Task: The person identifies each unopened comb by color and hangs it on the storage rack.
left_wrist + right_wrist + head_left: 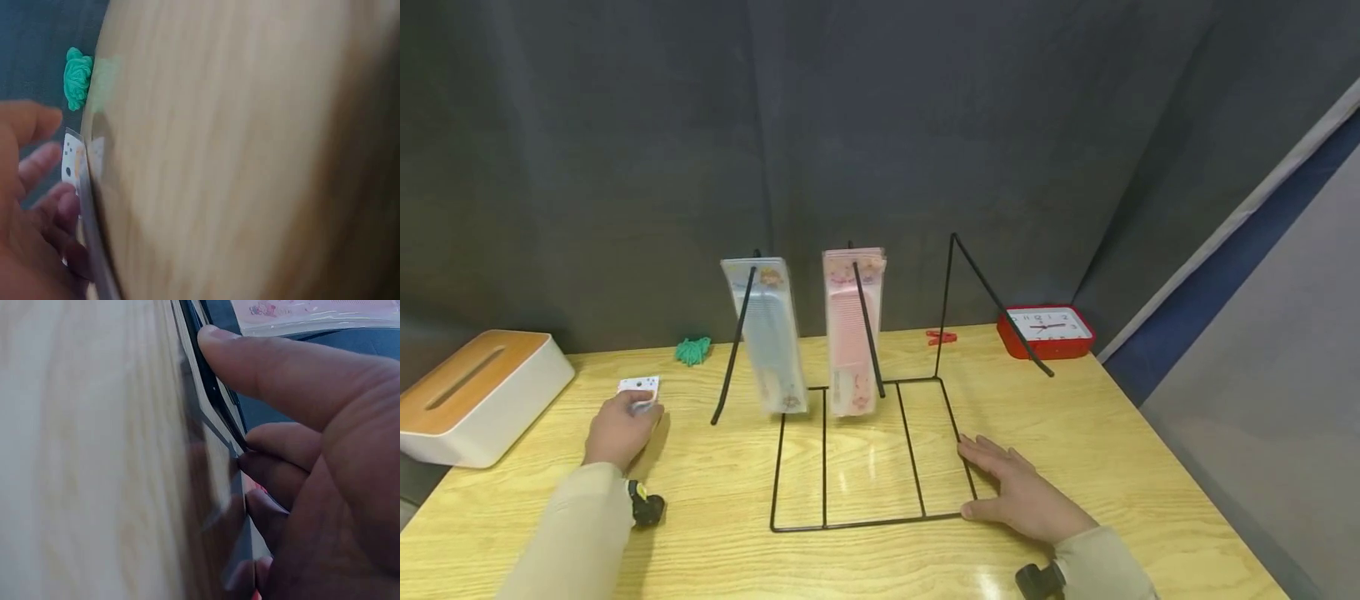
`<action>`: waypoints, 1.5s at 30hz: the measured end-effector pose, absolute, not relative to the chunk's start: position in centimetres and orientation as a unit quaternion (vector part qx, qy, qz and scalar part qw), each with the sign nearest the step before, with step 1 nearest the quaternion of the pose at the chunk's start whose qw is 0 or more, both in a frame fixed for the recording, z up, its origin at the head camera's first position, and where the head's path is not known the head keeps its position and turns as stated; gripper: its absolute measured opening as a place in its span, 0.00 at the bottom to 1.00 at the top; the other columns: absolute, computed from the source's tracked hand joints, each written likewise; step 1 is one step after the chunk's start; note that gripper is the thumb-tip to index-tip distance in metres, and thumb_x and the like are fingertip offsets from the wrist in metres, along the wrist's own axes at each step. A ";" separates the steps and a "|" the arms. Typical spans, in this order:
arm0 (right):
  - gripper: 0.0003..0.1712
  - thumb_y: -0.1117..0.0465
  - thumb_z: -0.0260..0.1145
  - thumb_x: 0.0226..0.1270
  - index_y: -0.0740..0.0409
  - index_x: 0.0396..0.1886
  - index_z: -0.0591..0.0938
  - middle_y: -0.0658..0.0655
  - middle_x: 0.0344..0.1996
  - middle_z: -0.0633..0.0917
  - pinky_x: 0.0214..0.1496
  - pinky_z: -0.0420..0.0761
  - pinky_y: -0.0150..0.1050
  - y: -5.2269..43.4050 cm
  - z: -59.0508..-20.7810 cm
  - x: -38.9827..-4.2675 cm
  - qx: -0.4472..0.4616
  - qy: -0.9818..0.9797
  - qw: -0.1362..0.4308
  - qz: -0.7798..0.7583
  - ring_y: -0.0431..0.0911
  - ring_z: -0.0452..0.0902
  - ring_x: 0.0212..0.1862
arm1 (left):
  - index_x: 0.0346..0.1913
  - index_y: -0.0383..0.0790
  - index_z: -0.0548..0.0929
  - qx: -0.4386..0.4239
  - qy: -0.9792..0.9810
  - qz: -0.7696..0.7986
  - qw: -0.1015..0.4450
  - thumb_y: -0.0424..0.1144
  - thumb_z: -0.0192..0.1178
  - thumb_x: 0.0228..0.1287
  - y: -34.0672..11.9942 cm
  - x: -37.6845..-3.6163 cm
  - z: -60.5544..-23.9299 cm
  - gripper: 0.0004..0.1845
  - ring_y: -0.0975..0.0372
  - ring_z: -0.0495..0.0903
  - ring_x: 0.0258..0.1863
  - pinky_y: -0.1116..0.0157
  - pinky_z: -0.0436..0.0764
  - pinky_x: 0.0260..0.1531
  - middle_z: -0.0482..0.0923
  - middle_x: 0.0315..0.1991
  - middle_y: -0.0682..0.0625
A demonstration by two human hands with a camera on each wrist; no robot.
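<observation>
Nearest the camera, at the wire rack's (865, 450) left, the left hand (617, 429) curls its fingers (44, 159) round a small white packet (638, 387) that lies on the desk (1150, 467), with a white tissue box (475, 396) farther left of the rack and a green bundle (692, 350) behind the packet. On the rack's slanted rods hang a blue comb pack (767, 333) and a pink comb pack (852, 333). At the rack's right front corner the right hand (1018, 496) rests flat, fingers (269, 359) straight on the base wire, and a red clock (1047, 329) lies behind the rack's right side.
</observation>
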State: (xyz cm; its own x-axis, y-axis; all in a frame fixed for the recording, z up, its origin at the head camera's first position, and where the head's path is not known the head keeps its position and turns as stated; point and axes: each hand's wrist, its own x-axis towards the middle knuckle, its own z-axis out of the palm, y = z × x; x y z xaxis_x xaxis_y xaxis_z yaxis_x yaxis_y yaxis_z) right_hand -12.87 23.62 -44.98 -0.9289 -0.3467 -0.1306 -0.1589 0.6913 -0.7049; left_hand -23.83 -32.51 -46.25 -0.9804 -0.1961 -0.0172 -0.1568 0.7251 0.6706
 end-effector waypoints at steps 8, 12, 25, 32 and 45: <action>0.49 0.45 0.73 0.62 0.57 0.78 0.63 0.61 0.78 0.58 0.74 0.36 0.67 24.1 -44.4 -12.7 -0.150 0.905 0.138 -0.374 0.62 0.43 0.79 | 0.75 0.24 0.51 0.101 -0.949 -0.296 -0.039 0.51 0.53 0.72 -33.7 -23.6 -46.3 0.43 0.28 0.64 0.62 0.34 0.68 0.56 0.54 0.68 0.18; 0.50 0.46 0.74 0.61 0.57 0.78 0.64 0.61 0.78 0.58 0.73 0.36 0.67 23.8 -44.4 -12.8 -0.146 0.903 0.141 -0.378 0.62 0.44 0.79 | 0.76 0.23 0.45 0.109 -0.949 -0.295 -0.038 0.49 0.60 0.69 -33.9 -23.2 -46.3 0.48 0.28 0.65 0.61 0.36 0.70 0.54 0.55 0.68 0.17; 0.50 0.46 0.75 0.59 0.56 0.77 0.64 0.61 0.78 0.59 0.75 0.37 0.65 23.6 -44.9 -12.8 -0.136 0.904 0.136 -0.381 0.61 0.45 0.79 | 0.59 0.33 0.76 0.088 -0.922 -0.364 0.099 0.57 0.51 0.75 -31.0 -19.2 -42.4 0.29 0.51 0.75 0.36 0.59 0.73 0.29 0.77 0.46 0.35; 0.50 0.47 0.75 0.59 0.58 0.77 0.65 0.63 0.77 0.60 0.74 0.38 0.66 23.7 -45.0 -12.9 -0.145 0.902 0.129 -0.386 0.62 0.46 0.78 | 0.54 0.40 0.77 0.047 -0.856 -0.497 0.134 0.55 0.58 0.73 -27.1 -15.5 -38.2 0.22 0.65 0.77 0.33 0.70 0.77 0.29 0.83 0.41 0.54; 0.52 0.45 0.76 0.55 0.56 0.77 0.65 0.59 0.78 0.60 0.74 0.40 0.65 23.7 -45.4 -13.1 -0.133 0.906 0.128 -0.382 0.62 0.48 0.78 | 0.44 0.34 0.82 -0.312 -0.695 -0.641 0.096 0.15 0.54 0.66 -23.2 -9.8 -33.0 0.14 0.63 0.79 0.40 0.69 0.78 0.39 0.81 0.42 0.52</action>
